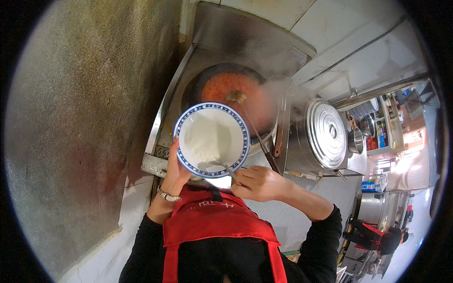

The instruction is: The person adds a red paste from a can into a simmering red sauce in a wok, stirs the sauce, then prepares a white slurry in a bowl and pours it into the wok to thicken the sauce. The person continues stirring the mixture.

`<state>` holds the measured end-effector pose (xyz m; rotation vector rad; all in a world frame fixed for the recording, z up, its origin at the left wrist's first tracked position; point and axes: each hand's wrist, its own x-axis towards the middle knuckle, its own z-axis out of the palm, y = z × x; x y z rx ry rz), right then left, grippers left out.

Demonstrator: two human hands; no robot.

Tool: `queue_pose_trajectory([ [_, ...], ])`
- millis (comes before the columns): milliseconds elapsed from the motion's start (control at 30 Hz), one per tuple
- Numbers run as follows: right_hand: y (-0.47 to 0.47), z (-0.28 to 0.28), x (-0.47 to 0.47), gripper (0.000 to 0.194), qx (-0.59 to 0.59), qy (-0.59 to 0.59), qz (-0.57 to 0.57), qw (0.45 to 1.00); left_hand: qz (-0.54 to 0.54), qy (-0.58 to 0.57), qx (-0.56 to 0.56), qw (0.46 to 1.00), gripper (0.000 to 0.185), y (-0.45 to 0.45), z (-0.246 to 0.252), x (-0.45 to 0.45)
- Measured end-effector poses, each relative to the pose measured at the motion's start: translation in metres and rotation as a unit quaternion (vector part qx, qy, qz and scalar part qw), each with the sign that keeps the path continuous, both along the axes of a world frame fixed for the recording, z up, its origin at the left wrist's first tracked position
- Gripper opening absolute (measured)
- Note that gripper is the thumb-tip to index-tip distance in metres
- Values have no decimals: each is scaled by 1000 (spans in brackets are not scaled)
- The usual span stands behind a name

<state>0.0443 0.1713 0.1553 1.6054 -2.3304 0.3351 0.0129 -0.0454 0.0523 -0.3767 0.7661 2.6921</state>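
Observation:
My left hand [176, 168] grips the left rim of a white bowl [212, 139] with a blue patterned border. Whitish, slightly cloudy liquid lies in the bowl. A metal spoon [221, 165] dips into it near the rim closest to me, and its handle is held in the fingers of my right hand [255, 183]. Beyond the bowl, and partly hidden by it, a large wok [193, 88] holds steaming orange-red food [223, 83]. A ladle [258, 132] rests in the wok, its head in the food and its dark handle leaning over the edge towards me.
A tall pot with a ridged metal lid [326, 132] stands right of the wok, with a small metal bowl [355, 140] beside it. A stained wall panel [88, 123] borders the stove on the left. Shelves and a co-worker [380, 238] in dark and red clothing are farther right.

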Motion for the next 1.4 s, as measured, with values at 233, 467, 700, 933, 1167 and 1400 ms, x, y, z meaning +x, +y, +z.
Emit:
queue_pose_trajectory([
  [233, -19, -34, -37, 20, -28, -56, -6, 998, 9, 8, 16, 1000, 56, -1, -1, 2],
  [467, 0, -39, -46, 18, -38, -95, -147, 984, 5, 13, 14, 1000, 55, -6, -8, 7],
  [700, -21, -46, -40, 14, -140, -173, -137, 965, -6, 5, 33, 999, 54, -5, -13, 6],
  [933, -13, -31, -29, 10, -153, -179, -203, 950, 1, 22, 30, 999, 54, -9, -19, 11],
  [1167, -24, -38, -53, 10, -190, -142, -195, 952, -11, -27, 46, 999, 54, -14, -16, 17],
  [1400, 0, -31, -23, 9, -182, -258, -256, 914, -4, 19, 10, 1000, 55, -15, -8, 20],
])
